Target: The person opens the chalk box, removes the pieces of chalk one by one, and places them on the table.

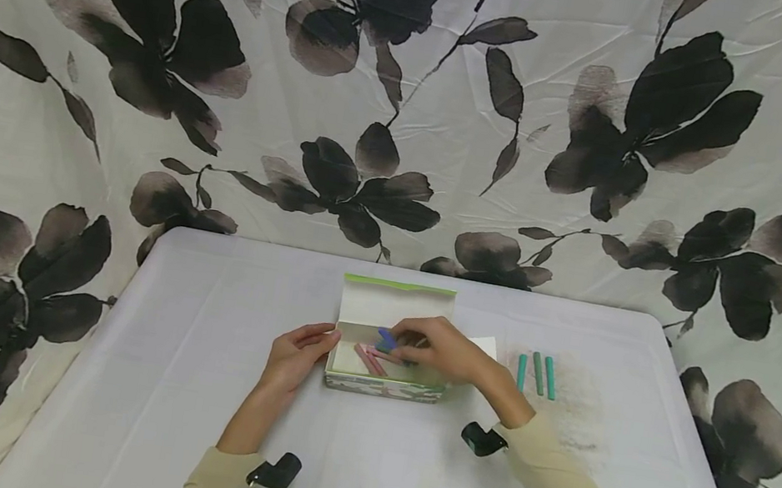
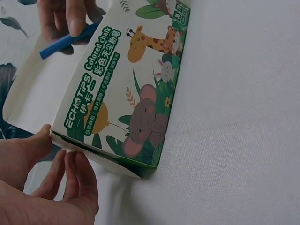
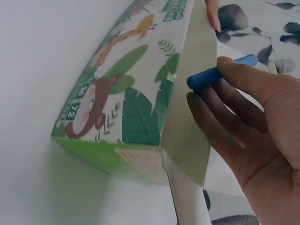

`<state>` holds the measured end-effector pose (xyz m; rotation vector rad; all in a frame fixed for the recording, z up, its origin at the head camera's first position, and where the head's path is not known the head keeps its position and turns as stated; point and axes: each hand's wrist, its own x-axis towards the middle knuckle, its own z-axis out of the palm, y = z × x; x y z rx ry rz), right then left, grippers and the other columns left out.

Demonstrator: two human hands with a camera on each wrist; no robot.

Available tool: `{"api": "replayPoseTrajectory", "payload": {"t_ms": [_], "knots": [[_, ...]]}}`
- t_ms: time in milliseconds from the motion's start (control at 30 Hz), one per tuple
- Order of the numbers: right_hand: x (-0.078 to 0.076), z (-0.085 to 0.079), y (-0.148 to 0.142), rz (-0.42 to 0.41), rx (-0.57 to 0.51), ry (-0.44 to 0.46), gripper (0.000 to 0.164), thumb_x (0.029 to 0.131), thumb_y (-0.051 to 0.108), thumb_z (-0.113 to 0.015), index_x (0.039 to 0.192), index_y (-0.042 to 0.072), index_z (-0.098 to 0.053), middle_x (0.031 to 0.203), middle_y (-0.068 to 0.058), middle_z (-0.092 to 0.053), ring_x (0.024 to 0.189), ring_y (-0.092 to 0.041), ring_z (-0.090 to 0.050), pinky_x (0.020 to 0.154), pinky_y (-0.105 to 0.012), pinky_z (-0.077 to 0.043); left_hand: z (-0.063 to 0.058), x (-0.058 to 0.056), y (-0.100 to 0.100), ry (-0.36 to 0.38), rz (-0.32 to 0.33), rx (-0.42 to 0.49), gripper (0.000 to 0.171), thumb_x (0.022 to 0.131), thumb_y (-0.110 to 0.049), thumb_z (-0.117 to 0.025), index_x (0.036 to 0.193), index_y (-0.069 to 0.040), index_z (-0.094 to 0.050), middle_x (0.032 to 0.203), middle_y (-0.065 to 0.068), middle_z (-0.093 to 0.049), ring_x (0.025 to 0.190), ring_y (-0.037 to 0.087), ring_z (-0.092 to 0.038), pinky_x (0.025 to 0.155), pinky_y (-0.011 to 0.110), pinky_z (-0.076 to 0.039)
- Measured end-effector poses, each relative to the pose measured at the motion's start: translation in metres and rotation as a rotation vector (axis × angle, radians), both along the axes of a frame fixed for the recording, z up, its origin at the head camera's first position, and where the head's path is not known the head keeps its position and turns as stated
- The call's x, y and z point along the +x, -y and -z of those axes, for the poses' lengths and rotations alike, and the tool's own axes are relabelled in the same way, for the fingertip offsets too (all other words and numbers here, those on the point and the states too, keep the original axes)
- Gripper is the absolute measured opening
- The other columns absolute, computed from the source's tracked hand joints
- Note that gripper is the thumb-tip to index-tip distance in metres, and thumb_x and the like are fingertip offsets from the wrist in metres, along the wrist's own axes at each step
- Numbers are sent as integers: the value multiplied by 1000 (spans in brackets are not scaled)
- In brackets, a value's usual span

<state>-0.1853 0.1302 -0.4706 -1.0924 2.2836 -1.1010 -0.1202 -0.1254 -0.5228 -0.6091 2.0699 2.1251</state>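
Observation:
A cardboard chalk box [image 1: 381, 389] printed with cartoon animals stands on the table, its lid [image 1: 397, 306] raised at the back. My left hand [image 1: 298, 358] grips the box's left end, thumb at the top corner and fingers against the end flap. Over the open box, my right hand [image 1: 442, 349] pinches a blue chalk stick [image 3: 206, 78] between thumb and fingers. Pink chalk sticks [image 1: 368, 360] lie inside the box, and part of the interior is hidden behind the right hand.
To the right of the box, two teal chalk sticks [image 1: 521, 373] and a green chalk stick [image 1: 538, 373] lie on the white-covered table [image 1: 203, 385]. Chalk dust smudges the cloth around them. Floral fabric [image 1: 361, 189] hangs behind the table.

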Motion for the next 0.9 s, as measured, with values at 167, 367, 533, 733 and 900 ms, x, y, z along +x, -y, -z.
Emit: {"api": "replayPoseTrajectory", "payload": {"t_ms": [167,367,533,733,900], "knots": [[-1,-4,-17,88,-46,2,23,97,11,-74,116,-1,-71,102,-5,-73,96,-15,-69,86,-32,-57,0,-1,-1,-1,-2,4,43,94,-17,-78,130,3,-66,109,10,-71,100,20,-67,76,16,-54],[-3,-6,-40,188,-90,32,23,96,12,-75,115,0,-72,101,-5,-73,94,-17,-70,87,-42,-57,1,-1,0,-2,-4,-4,44,94,-18,-78,130,3,-65,110,11,-71,100,21,-68,75,16,-54],[-4,-10,-60,260,-126,83,25,96,13,-75,116,-1,-71,101,-8,-73,94,-22,-71,86,-38,-58,0,-1,0,10,-1,-11,43,94,-18,-78,130,2,-65,112,12,-70,103,23,-67,76,16,-54],[-5,-16,-82,376,-186,215,32,97,12,-74,123,-4,-67,109,-17,-71,96,-25,-72,83,-34,-60,0,-2,0,17,8,-4,44,95,-16,-77,132,4,-64,113,13,-70,99,19,-68,77,17,-54],[-5,-17,-101,461,-244,319,39,98,13,-72,130,-7,-61,115,-24,-68,95,-22,-73,85,-38,-61,2,-4,1,17,7,-7,43,95,-16,-76,131,5,-64,111,12,-70,98,18,-67,78,18,-54]]}}
